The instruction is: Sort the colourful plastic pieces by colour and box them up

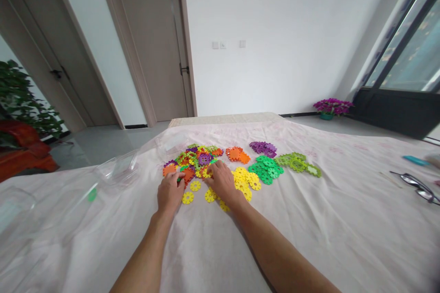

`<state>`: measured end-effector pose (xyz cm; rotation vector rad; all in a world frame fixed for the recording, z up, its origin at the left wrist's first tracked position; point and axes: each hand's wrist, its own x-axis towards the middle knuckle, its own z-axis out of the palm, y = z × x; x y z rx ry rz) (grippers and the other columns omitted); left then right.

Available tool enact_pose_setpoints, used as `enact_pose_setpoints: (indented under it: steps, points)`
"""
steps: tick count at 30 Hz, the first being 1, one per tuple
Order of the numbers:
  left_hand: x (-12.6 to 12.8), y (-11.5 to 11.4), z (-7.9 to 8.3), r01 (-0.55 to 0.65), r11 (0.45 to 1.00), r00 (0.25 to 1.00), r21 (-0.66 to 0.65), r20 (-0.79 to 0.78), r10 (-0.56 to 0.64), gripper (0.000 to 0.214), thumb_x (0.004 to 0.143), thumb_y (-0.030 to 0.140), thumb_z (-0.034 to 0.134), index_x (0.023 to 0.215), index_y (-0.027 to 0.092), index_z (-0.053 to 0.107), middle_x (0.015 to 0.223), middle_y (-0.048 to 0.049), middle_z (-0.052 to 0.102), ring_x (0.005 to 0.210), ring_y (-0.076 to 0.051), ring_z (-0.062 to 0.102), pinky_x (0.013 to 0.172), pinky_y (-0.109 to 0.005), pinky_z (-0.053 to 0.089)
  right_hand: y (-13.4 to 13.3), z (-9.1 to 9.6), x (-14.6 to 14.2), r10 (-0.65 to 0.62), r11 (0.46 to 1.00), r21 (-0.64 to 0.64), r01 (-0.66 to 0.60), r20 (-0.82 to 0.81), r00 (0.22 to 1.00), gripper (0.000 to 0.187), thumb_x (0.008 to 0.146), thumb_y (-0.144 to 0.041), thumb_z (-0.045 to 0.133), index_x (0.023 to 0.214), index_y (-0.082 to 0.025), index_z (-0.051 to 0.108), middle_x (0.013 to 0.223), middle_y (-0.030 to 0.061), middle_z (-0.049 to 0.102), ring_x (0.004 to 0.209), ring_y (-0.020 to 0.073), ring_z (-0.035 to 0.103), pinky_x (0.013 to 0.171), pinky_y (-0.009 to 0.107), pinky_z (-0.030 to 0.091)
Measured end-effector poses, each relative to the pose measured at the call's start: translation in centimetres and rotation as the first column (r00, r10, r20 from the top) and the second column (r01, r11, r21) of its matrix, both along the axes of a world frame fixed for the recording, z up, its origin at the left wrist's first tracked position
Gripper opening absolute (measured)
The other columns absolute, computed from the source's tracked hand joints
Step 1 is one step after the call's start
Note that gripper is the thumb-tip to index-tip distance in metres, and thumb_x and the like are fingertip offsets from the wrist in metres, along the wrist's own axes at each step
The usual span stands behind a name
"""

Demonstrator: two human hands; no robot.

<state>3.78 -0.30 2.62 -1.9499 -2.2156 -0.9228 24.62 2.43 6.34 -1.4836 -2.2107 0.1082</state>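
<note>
A mixed heap of plastic interlocking pieces (205,159) in purple, orange, yellow and green lies on the cloth. My left hand (170,191) is at its near left edge, fingers curled and thumb close to the index finger, beside an orange square piece (188,175). What the fingertips hold, if anything, is hidden. My right hand (222,179) reaches to the heap's near edge, thumb and fingers closed around a yellow notched disc (206,173). Loose yellow discs (188,198) lie between the hands, and a yellow pile (248,177) is right of my right hand.
Sorted piles of green discs (266,169), orange squares (237,154), purple pieces (263,148) and light green pieces (298,163) lie to the right. Clear plastic containers (118,169) stand at left. Eyeglasses (417,186) rest at far right on the wrinkled cloth (330,233).
</note>
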Motion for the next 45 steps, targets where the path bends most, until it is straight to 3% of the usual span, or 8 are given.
enact_pose_setpoints:
  steps: [5, 12, 19, 31, 36, 39, 41, 45]
  points:
    - [0.2, -0.1, 0.2, -0.014, 0.999, 1.0, -0.033, 0.015, 0.015, 0.025, 0.09, 0.026, 0.053, 0.108, 0.026, 0.071, 0.113, -0.0062, 0.068, 0.105, -0.02, 0.063, 0.09, -0.031, 0.048, 0.1, -0.2, 0.0, -0.023, 1.0, -0.004, 0.024, 0.028, 0.999, 0.033, 0.087, -0.038, 0.068, 0.116, -0.022, 0.062, 0.114, 0.008, 0.06, 0.104, 0.023, 0.055, 0.085, 0.031, 0.041]
    - [0.2, 0.0, 0.3, -0.02, 0.998, 1.0, -0.052, 0.018, 0.021, 0.026, 0.09, 0.026, 0.053, 0.109, 0.026, 0.071, 0.113, -0.0059, 0.068, 0.104, -0.021, 0.063, 0.09, -0.032, 0.048, 0.1, -0.3, 0.2, -0.028, 0.999, -0.026, 0.03, 0.079, 0.996, 0.029, 0.089, -0.045, 0.064, 0.107, -0.022, 0.064, 0.111, 0.0075, 0.061, 0.102, 0.0219, 0.055, 0.081, 0.029, 0.04]
    - [0.1, 0.0, 0.3, -0.014, 0.999, 1.0, -0.052, 0.02, 0.016, 0.026, 0.09, 0.026, 0.053, 0.108, 0.026, 0.071, 0.117, -0.006, 0.068, 0.108, -0.021, 0.062, 0.092, -0.032, 0.048, 0.4, 0.0, 0.5, -0.02, 1.0, -0.013, 0.022, 0.09, 0.996, 0.034, 0.104, -0.039, 0.039, 0.1, -0.024, 0.069, 0.105, 0.0064, 0.067, 0.1, 0.0199, 0.059, 0.084, 0.029, 0.038]
    - [-0.2, 0.2, 0.0, -0.001, 0.999, 0.999, -0.048, 0.042, 0.003, 0.026, 0.09, 0.026, 0.053, 0.108, 0.026, 0.072, 0.116, -0.0056, 0.068, 0.108, -0.021, 0.063, 0.094, -0.032, 0.048, 2.5, 2.2, 4.6, -0.138, 0.99, -0.073, 0.121, -0.34, 0.93, 0.029, 0.094, -0.022, 0.046, 0.106, -0.023, 0.073, 0.104, 0.0027, 0.075, 0.093, 0.0161, 0.066, 0.078, 0.023, 0.044]
    - [-0.2, 0.2, -0.1, -0.011, 0.998, 0.999, -0.06, 0.046, 0.013, 0.027, 0.09, 0.027, 0.052, 0.109, 0.026, 0.071, 0.117, -0.006, 0.068, 0.109, -0.021, 0.063, 0.096, -0.033, 0.048, 2.4, 3.7, 7.5, -0.233, 0.964, -0.179, 0.197, -0.208, 0.95, 0.024, 0.084, -0.023, 0.052, 0.085, -0.022, 0.076, 0.085, 0.002, 0.075, 0.081, 0.0174, 0.066, 0.065, 0.023, 0.038]
    - [-0.2, 0.2, -0.1, -0.008, 0.998, 0.999, -0.057, 0.047, 0.011, 0.027, 0.09, 0.027, 0.052, 0.109, 0.027, 0.071, 0.118, -0.0058, 0.068, 0.109, -0.021, 0.063, 0.097, -0.033, 0.048, 2.0, 4.2, 7.8, -0.29, 0.951, -0.154, 0.267, -0.151, 0.945, 0.023, 0.083, -0.024, 0.053, 0.083, -0.023, 0.076, 0.084, 0.0034, 0.074, 0.079, 0.0183, 0.066, 0.061, 0.023, 0.034]
    - [-0.2, 0.2, -0.1, -0.008, 0.998, 0.999, -0.056, 0.049, 0.01, 0.027, 0.09, 0.027, 0.052, 0.109, 0.026, 0.071, 0.118, -0.0058, 0.068, 0.109, -0.021, 0.063, 0.097, -0.034, 0.048, 1.7, 4.2, 7.1, -0.254, 0.965, -0.107, 0.239, -0.171, 0.952, 0.023, 0.084, -0.022, 0.052, 0.085, -0.023, 0.075, 0.087, 0.0033, 0.074, 0.081, 0.0177, 0.065, 0.063, 0.023, 0.035]
    - [-0.2, 0.2, 0.0, -0.01, 0.998, 0.999, -0.069, 0.051, 0.014, 0.027, 0.09, 0.028, 0.052, 0.109, 0.026, 0.071, 0.119, -0.0064, 0.068, 0.11, -0.022, 0.062, 0.097, -0.034, 0.048, 0.8, 3.7, 4.1, -0.007, 1.0, -0.001, 0.007, -0.186, 0.983, 0.021, 0.083, -0.017, 0.052, 0.087, -0.02, 0.073, 0.091, 0.0039, 0.073, 0.085, 0.0161, 0.063, 0.071, 0.022, 0.04]
